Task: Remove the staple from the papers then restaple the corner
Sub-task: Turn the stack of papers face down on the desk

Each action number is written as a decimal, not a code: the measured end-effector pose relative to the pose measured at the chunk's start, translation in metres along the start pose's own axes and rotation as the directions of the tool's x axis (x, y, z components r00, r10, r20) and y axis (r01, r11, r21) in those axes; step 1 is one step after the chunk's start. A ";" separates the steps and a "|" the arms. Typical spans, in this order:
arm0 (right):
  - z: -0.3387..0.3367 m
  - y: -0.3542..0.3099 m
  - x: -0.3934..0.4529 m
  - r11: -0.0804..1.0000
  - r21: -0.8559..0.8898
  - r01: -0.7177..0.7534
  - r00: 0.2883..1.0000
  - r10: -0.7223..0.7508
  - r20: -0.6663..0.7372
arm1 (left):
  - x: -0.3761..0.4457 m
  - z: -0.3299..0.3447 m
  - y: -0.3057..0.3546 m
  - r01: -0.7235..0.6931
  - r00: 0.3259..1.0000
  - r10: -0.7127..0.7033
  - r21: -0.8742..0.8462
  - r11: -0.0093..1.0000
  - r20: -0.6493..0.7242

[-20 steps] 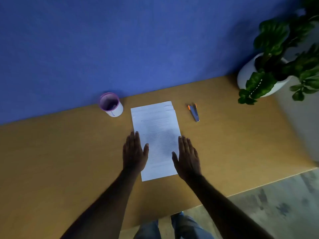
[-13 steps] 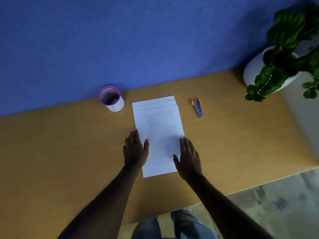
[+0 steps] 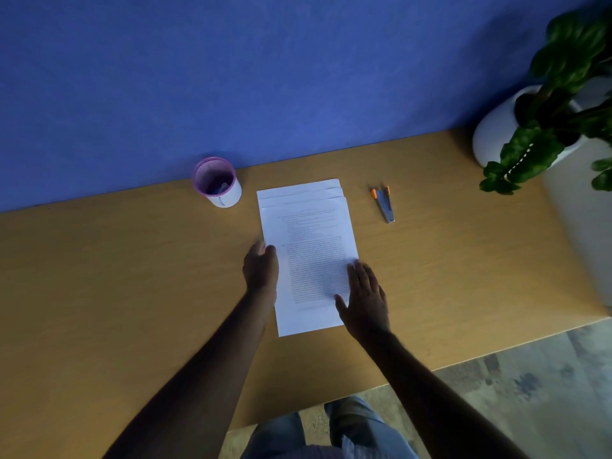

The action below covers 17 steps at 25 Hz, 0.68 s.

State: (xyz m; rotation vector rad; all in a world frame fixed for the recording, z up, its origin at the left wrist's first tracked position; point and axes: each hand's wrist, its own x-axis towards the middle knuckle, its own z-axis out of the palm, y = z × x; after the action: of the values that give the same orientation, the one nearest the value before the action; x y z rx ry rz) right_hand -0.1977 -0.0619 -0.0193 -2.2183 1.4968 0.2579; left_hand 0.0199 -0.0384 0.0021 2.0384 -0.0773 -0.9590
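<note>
From the head view, the papers (image 3: 308,256) lie mid-desk, their far ends fanned toward the back edge, where the desk (image 3: 132,293) meets the blue wall. My left hand (image 3: 261,268) rests at their left edge, fingers bent onto the margin, though I cannot tell whether they actually pinch the sheets. My right hand (image 3: 366,298) lies flat with fingers straight on the right edge, holding nothing. The orange-tipped tool (image 3: 384,204) sits just right of the stack, near the back edge; a pink-rimmed cup (image 3: 217,182) stands to the left. I cannot see the staple itself. I should square the fanned sheets first, pin them with my left hand, then reach right for the tool without dragging the stack.
</note>
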 end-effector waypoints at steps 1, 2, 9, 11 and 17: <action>-0.001 -0.001 0.000 1.000 0.009 -0.002 1.000 0.002 -0.008 | 0.003 -0.002 0.003 0.054 0.998 -0.055 -0.078 0.995 -0.004; -0.001 -0.002 0.000 1.000 0.017 -0.004 1.000 0.005 -0.016 | 0.006 -0.005 0.006 0.109 0.994 -0.109 -0.136 0.985 0.006; -0.002 -0.002 0.001 1.000 0.007 -0.014 1.000 0.014 -0.018 | 0.018 -0.024 0.012 0.389 0.888 -0.334 -0.126 0.913 0.316; -0.002 -0.003 0.001 1.000 0.016 -0.018 1.000 0.018 -0.024 | 0.019 -0.023 0.009 0.421 0.861 -0.347 -0.139 0.897 0.371; 0.000 -0.006 0.002 0.999 0.033 -0.035 0.999 0.037 -0.037 | 0.010 -0.006 0.000 0.066 0.929 -0.109 0.131 0.989 0.355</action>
State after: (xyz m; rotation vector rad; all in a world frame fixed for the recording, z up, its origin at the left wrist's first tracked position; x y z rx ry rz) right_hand -0.1919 -0.0614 -0.0183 -2.1837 1.5509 0.2024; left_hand 0.0303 -0.0383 -0.0019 1.9595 -0.2468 -1.4083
